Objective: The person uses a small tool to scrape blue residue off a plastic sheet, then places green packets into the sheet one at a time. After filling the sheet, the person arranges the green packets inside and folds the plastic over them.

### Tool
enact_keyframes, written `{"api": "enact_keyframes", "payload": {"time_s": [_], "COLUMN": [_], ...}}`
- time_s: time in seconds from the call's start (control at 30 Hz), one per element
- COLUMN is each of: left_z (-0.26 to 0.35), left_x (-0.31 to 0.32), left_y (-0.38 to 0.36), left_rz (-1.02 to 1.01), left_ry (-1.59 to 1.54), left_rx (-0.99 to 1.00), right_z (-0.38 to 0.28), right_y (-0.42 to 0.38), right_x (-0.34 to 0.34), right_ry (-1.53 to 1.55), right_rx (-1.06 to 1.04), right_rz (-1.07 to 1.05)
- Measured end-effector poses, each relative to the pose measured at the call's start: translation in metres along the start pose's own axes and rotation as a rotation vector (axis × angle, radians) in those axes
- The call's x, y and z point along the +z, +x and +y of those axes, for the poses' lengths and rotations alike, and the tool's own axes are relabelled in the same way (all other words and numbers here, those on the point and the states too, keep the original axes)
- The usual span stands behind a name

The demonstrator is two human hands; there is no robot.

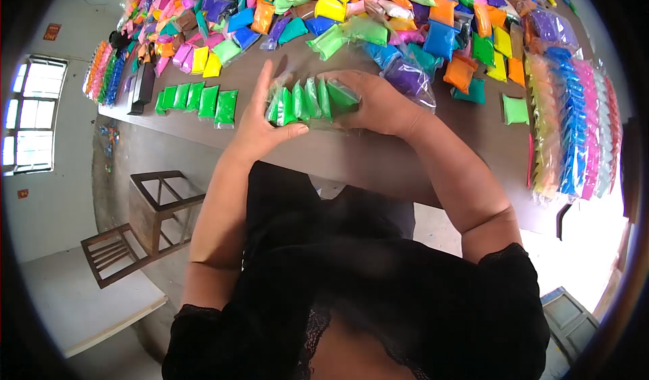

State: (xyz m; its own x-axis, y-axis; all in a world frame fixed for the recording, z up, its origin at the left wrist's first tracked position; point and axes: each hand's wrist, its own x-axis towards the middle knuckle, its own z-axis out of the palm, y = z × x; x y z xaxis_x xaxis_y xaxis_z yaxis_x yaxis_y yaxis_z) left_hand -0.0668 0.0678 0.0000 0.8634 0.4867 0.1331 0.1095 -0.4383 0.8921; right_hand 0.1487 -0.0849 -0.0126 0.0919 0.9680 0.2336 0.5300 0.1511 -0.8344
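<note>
Between my two hands, above the near part of the table, is a row of small green plastic packets (297,103) standing on edge, side by side. My left hand (260,127) cups the left end of the row, fingers pointing up and thumb along the near side. Around the right end curls my right hand (378,103), its fingertips partly hidden behind the clear wrapping. Left of my left hand, a line of similar green packets (195,97) lies on the table. A large purple packet (410,81) lies just beyond my right hand.
A heap of packets in many colours (331,8) covers the far side of the brown table (338,154). Rows of bundled packets (574,123) stand at the right edge, with a lone light green packet (515,110) nearby. Wooden stools (159,211) stand at lower left.
</note>
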Motion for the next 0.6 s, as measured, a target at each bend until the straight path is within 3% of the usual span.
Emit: {"api": "enact_keyframes", "payload": {"time_s": [0.17, 0.23, 0.5, 0.6], "left_z": [0.001, -0.008, -0.009, -0.013], "left_x": [0.001, 0.003, 0.000, 0.000], "left_y": [-0.007, -0.008, -0.009, -0.010], "left_rz": [-0.007, -0.010, -0.051, -0.069], "left_ry": [-0.032, -0.085, -0.167, -0.061], "left_rx": [-0.091, -0.081, -0.074, -0.065], "right_z": [-0.011, -0.021, -0.025, -0.026], "right_y": [-0.008, -0.011, -0.014, -0.015], "right_x": [0.021, 0.025, 0.025, 0.025], "right_ry": [-0.249, -0.349, -0.242, -0.185], "right_rx": [-0.031, 0.073, 0.014, 0.000], "right_rz": [0.128, 0.135, 0.048, 0.004]}}
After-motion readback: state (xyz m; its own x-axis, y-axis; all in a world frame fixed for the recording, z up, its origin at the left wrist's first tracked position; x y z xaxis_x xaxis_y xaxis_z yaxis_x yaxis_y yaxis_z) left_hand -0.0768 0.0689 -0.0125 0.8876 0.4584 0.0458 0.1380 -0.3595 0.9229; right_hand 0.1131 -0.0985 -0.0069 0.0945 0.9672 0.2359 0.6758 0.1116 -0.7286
